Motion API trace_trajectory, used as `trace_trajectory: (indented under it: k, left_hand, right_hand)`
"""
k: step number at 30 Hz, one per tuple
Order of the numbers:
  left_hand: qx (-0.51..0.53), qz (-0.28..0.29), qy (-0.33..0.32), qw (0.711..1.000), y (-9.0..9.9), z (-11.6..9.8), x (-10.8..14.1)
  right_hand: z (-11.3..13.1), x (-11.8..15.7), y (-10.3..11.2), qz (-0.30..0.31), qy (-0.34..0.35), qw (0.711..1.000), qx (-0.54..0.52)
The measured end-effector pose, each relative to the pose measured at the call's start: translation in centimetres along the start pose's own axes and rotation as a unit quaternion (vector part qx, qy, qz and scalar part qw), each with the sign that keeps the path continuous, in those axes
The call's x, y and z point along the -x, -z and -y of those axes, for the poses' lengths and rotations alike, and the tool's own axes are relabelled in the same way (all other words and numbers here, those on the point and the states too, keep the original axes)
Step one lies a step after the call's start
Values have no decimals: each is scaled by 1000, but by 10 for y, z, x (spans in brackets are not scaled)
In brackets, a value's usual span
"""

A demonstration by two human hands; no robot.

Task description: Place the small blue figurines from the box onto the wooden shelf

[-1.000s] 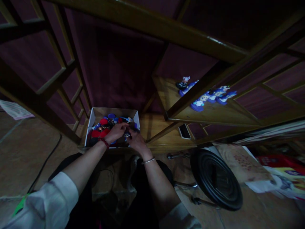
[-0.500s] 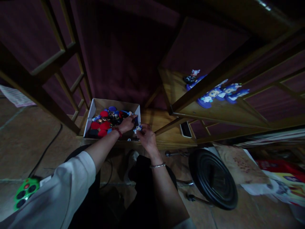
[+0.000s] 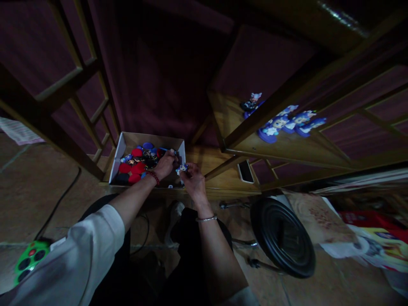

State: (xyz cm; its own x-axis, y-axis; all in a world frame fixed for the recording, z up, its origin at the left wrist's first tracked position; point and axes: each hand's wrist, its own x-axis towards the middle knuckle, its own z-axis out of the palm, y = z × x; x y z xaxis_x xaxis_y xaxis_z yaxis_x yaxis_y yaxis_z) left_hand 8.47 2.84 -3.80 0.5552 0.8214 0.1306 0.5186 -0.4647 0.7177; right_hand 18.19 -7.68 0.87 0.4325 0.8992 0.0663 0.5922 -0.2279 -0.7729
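My right hand [image 3: 194,182] pinches a small blue-and-white figurine [image 3: 181,169] just inside the right end of an open cardboard box [image 3: 116,160]. Inside that box, my left hand [image 3: 166,165] has its fingers curled at the right side, close to a light-blue piece. What it grips, if anything, is hidden in shadow. To its left lies a jumble of figurines with round red bases [image 3: 137,168] and blue bases [image 3: 148,145], some tipped over.
Several blue-and-white figurines [image 3: 274,126] stand on a raised wooden shelf [image 3: 236,146] at the right. A phone [image 3: 245,171] lies on the lower board. A round black stool [image 3: 282,238] stands at the right, and a green device [image 3: 30,260] is on the floor at left.
My left hand's outstretched finger has drawn in and its fingers are now curled within the box. The right hand still holds the figurine. The whole view has shifted slightly.
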Motion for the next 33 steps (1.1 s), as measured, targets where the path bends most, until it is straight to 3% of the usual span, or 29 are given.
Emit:
trace_trajectory:
  k: [3,7,9,13,21,27,29,33]
  left_hand:
    - [22,-15,35,999,13,0,3]
    - [104,-17,130,986,33,2,12]
    - [187,-22,185,965,40,5,18]
    - [350,-18,275,895,52,7,27]
    - [435,-26,324,840,74,1,40]
    - [477,-70,328,813,74,-2,47]
    - [467,-33,318,824,72,-3,49]
    - [420,111,288,853,60,-10,54]
  right_hand:
    - [6,-2,-4,4,8,1000,-14]
    - [16,-5,-13,13,17,999,-47]
    - [19,-7,-18,15,14,998,-63]
    - [20,-14,-28,12,5,997,-70]
    - [17,-30,-45,13,-30,995,-98]
    - [11,-36,-52,3,-64,991,-116]
    - [7,-38,-52,-11,-73,988,-139]
    - [4,-38,-47,-37,-92,969,-226]
